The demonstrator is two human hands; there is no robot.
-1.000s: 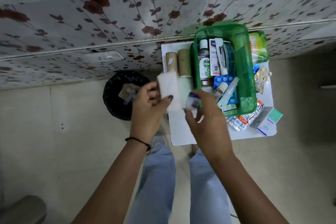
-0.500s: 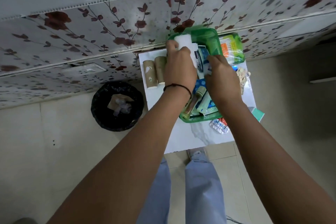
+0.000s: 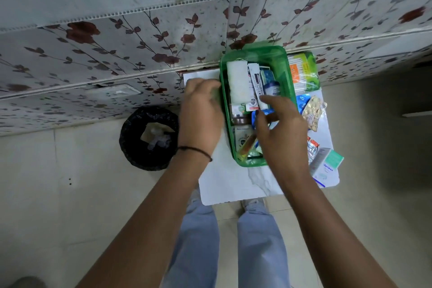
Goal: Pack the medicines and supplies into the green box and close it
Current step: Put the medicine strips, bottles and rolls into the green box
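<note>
The green box [image 3: 254, 52] stands open on a small white table [image 3: 231, 184], packed with tubes, bottles and blister packs. A white gauze pad [image 3: 237, 82] lies along its left side, and a small blue-labelled jar [image 3: 271, 87] sits near its middle. My left hand [image 3: 201, 114] is just left of the box, fingers curled down over the spot where the brown rolls stood; the rolls are hidden under it. My right hand [image 3: 280, 131] hovers over the box's near half with fingers spread and nothing in it.
Right of the box lie a green cotton-bud packet [image 3: 304, 72], a gold blister pack [image 3: 313, 112], silver strips [image 3: 312, 149] and a white-and-teal carton [image 3: 327, 166]. A black bin [image 3: 149, 138] stands on the floor at left. A flowered wall is behind the table.
Both hands carried the white pad and the small jar into the box and let go. My left hand then moved left, out of the box; my right hand drew back toward me.
</note>
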